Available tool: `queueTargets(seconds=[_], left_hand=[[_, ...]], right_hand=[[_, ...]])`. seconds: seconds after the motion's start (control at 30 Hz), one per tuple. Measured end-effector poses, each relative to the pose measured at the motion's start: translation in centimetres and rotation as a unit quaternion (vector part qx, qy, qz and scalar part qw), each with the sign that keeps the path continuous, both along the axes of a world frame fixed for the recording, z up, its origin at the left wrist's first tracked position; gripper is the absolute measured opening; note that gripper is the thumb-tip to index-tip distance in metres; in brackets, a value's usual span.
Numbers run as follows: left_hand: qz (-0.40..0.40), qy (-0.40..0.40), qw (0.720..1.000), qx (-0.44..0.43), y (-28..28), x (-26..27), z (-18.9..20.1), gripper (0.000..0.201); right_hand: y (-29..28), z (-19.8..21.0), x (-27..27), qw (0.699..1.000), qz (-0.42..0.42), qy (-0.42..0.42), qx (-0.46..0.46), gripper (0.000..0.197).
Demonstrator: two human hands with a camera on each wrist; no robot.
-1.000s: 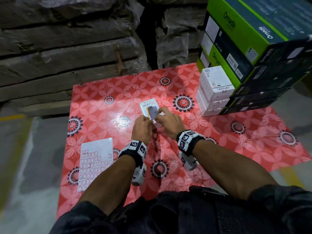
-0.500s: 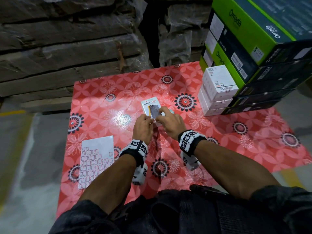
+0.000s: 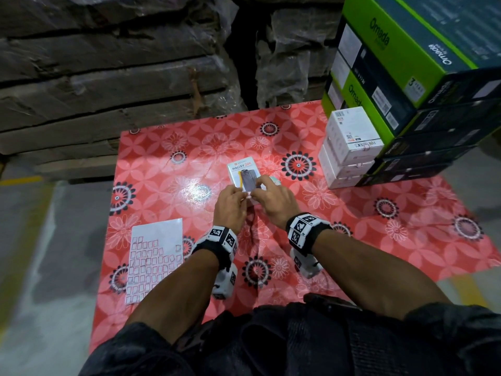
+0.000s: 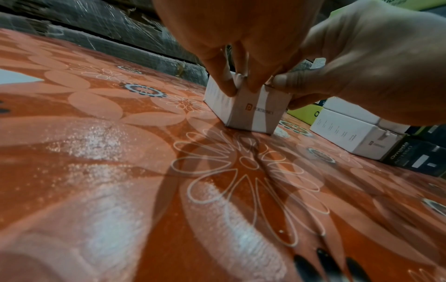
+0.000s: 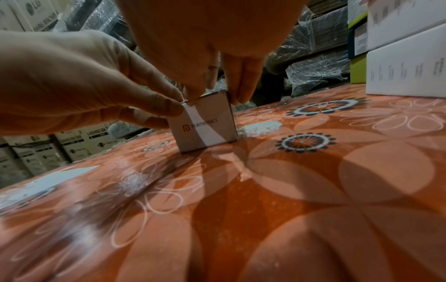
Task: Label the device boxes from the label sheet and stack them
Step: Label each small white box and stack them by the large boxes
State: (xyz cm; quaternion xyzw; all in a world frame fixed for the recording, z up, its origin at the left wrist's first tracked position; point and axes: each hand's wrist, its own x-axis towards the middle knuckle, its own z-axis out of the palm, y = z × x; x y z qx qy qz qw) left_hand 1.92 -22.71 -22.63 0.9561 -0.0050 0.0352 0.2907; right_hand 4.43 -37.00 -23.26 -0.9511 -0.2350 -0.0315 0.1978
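— Red flowered cloth covers your desk (image 3: 352,232), and the white device box (image 3: 241,172) lies flat near its middle, well in from every edge.

— Where are your hands on it?

— Both at the box's near end. Your left hand (image 3: 230,204) has its fingers curled down over the near left corner; the left wrist view shows fingertips (image 4: 229,89) pressing the top edge and side. Your right hand (image 3: 271,199) grips the near right corner, thumb (image 5: 166,106) across from the fingers. Whether a label sits pinched between them, I cannot tell.

— Which way does the box run?

— Long axis points away from you, tilted slightly left. The "HALLEY 20K" print reads upright from your side, and the short end with the logo faces you.

— Room to move?

— Open cloth to the left and behind the box. The label sheet (image 3: 154,261) lies near the desk's front left edge, well apart from the box. On the right, the stacked white boxes (image 3: 349,147) stand against the green and black cartons (image 3: 406,85) at the far right corner, with a clear strip of cloth between them and your right hand. Wrapped cartons (image 3: 122,71) wall off the far edge.
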Motion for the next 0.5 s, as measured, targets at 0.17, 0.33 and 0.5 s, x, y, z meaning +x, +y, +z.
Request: queueTargets(seconds=[0.17, 0.33, 0.5], left_hand=[[0.004, -0.002, 1.000, -0.002, 0.00, -0.11, 0.04, 0.019], [0.001, -0.003, 1.000, -0.003, -0.04, -0.12, 0.05, 0.019], [0.003, -0.003, 1.000, -0.018, -0.14, -0.22, 0.07, 0.018]], right_hand=[[0.22, -0.10, -0.30, 1.000, -0.007, -0.024, -0.004, 0.010], [0.09, 0.00, -0.58, 1.000, 0.004, -0.011, 0.001, 0.011], [-0.29, 0.07, -0.53, 0.994, -0.034, 0.071, 0.079, 0.021]])
